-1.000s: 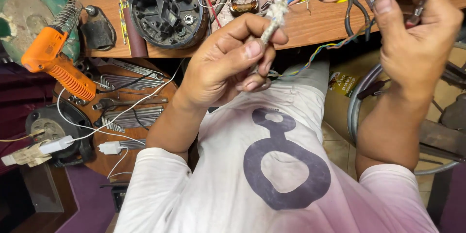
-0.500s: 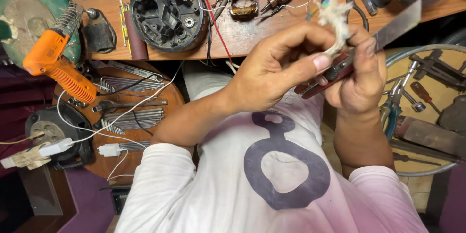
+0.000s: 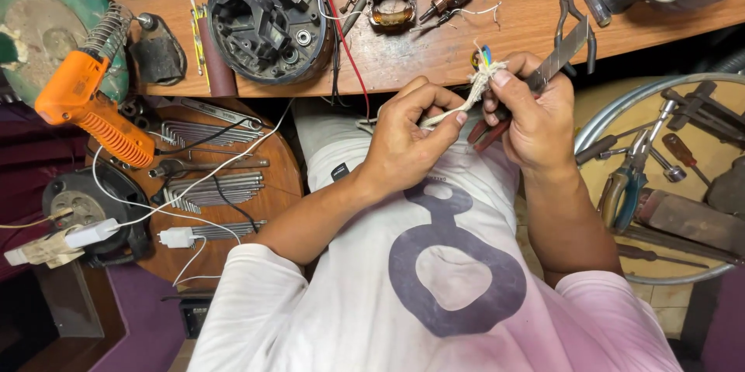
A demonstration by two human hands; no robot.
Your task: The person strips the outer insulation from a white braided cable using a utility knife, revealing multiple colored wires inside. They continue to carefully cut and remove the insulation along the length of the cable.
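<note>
Nearest the camera: white shirt [image 3: 434, 294] w/ a dark rounded print, both forearms rising toward 12 o'clock. Left hand [image 3: 407, 147] sits just above the chest, grip narrow, thumb and forefinger pinched on the loose end of a pale string [image 3: 454, 110]. String runs up toward 1 o'clock to a wrapped bundle of wires [image 3: 485, 69], coloured tips poking out the top. Right hand [image 3: 535, 120] at 3 o'clock of the left, touching the bundle; grip closed round the bundle plus red-handled pliers [image 3: 485, 133] and a flat metal blade [image 3: 565, 52] that sticks out toward 1 o'clock. Bundle is held in the air just in front of the bench edge, between the two hands.

At 9 o'clock, lower round stool top [image 3: 279, 178]: rows of metal keys [image 3: 209, 186], white cable, orange heat tool [image 3: 89, 112]. At 3 o'clock, round tray [image 3: 660, 271] w/ blue-handled pliers [image 3: 628, 182] and screwdrivers.

Farther, on the wooden bench [image 3: 434, 54]: black round housing [image 3: 268, 19] at 11 o'clock, copper-wound coil [image 3: 392, 1] at 12, small rotor just right of it, red wire, dark pliers [image 3: 578, 19] at 1 o'clock.
</note>
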